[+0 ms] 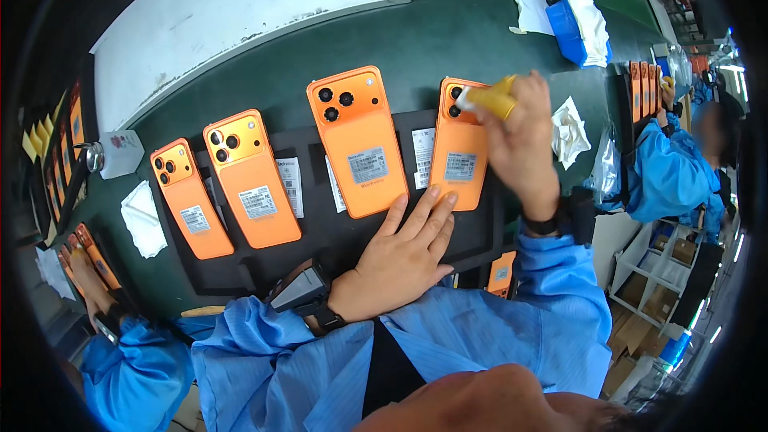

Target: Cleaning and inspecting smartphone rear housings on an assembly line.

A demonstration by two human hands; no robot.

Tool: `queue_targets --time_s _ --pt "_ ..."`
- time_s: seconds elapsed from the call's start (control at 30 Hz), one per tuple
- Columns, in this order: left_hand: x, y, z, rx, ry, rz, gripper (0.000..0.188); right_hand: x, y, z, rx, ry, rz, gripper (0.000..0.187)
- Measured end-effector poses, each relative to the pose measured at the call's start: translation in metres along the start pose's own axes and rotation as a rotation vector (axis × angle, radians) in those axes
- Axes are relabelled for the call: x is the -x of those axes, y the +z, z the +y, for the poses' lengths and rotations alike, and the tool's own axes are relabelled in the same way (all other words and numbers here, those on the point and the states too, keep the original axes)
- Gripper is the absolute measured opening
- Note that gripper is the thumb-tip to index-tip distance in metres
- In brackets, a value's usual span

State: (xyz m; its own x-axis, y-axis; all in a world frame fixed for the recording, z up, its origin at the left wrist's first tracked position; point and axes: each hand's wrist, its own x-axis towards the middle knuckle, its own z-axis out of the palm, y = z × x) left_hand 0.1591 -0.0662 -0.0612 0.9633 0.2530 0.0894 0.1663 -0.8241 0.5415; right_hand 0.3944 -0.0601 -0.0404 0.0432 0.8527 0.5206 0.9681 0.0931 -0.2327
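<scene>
Four orange phones lie back up in a row on a black tray (pixel 308 244). Over the camera area of the rightmost phone (pixel 464 140), my right hand (pixel 518 132) is pinched on a small white cloth (pixel 462 100). What look like yellow finger covers are on its fingertips. My left hand (pixel 404 252) lies flat with fingers stretched, its fingertips touching that phone's lower edge. Just left is a larger-looking phone (pixel 358 132) with three lenses and a printed label. Farther left lie another phone (pixel 252 168) and the leftmost phone (pixel 188 192).
White labels (pixel 290 188) show between the phones. Crumpled white cloths (pixel 570 133) lie on the green table (pixel 472 24). A blue bin (pixel 570 36) with cloth stands at the back right. Co-workers in blue sleeves (pixel 672 164) are at both sides. A metal-topped bottle (pixel 116 154) stands left.
</scene>
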Motion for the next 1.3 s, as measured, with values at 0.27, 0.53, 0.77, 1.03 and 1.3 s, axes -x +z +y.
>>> queue_targets --time_s 0.27,0.53,0.77,1.03,1.3 --pt "-0.001 -0.003 0.003 -0.010 -0.009 -0.016 0.064 -0.010 0.021 -0.003 0.106 0.003 0.044 0.025" --pt "-0.002 -0.001 0.005 -0.029 -0.022 -0.009 0.066 0.016 0.020 -0.020 0.051 -0.030 0.015 0.031" --pt "-0.001 0.003 0.003 0.001 -0.006 -0.023 0.064 0.029 0.018 -0.005 0.103 0.036 0.096 0.021" --pt "0.001 0.000 -0.001 0.007 -0.008 0.003 0.065 0.003 0.021 -0.006 -0.081 0.121 0.159 0.019" --pt "0.000 -0.002 0.000 -0.020 -0.017 -0.019 0.064 0.000 0.018 -0.005 -0.139 0.181 0.089 0.019"
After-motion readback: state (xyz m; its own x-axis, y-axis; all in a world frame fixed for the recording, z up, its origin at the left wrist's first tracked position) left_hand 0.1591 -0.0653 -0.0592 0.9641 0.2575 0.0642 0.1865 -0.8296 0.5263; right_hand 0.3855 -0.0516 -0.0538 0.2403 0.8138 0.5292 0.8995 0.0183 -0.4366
